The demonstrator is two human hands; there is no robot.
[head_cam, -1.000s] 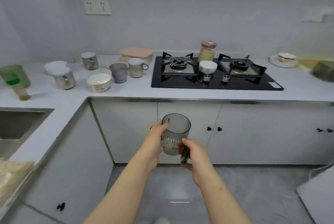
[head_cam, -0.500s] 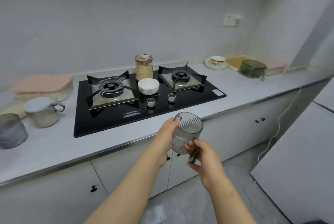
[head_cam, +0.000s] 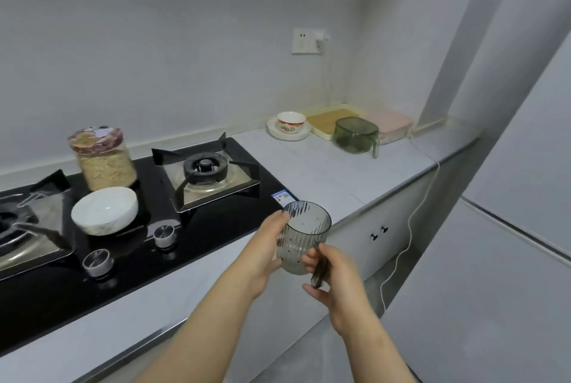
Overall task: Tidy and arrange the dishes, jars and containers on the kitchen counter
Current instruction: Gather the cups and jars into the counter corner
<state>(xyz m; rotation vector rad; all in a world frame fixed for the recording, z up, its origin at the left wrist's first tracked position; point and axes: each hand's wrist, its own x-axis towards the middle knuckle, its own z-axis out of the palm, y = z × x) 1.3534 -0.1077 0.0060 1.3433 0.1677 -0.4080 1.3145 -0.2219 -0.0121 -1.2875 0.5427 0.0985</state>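
A smoky grey ribbed plastic cup [head_cam: 301,237] with small holes is held in front of the counter edge, just right of the black hob. My left hand [head_cam: 265,254] grips its left side. My right hand [head_cam: 335,282] holds its dark handle from the right. On the hob stand a glass jar of grain [head_cam: 103,160] with a patterned lid and a white bowl [head_cam: 105,211]. At the counter's far right corner sit a patterned bowl [head_cam: 291,121] on a white plate [head_cam: 275,132], a yellow tray [head_cam: 327,120], a green lidded container [head_cam: 357,135] and a pink box [head_cam: 391,123].
The grey counter [head_cam: 333,172] runs between hob [head_cam: 46,296] and far corner. A white cable [head_cam: 411,222] hangs over the counter's edge beside the cabinet doors. A large white appliance [head_cam: 509,274] stands at the right. A wall socket [head_cam: 304,41] with a plug is above.
My view has swung to the right along the counter, from the left cluster of mugs to the hob's right side and far corner. Both hands have kept hold of the grey cup.
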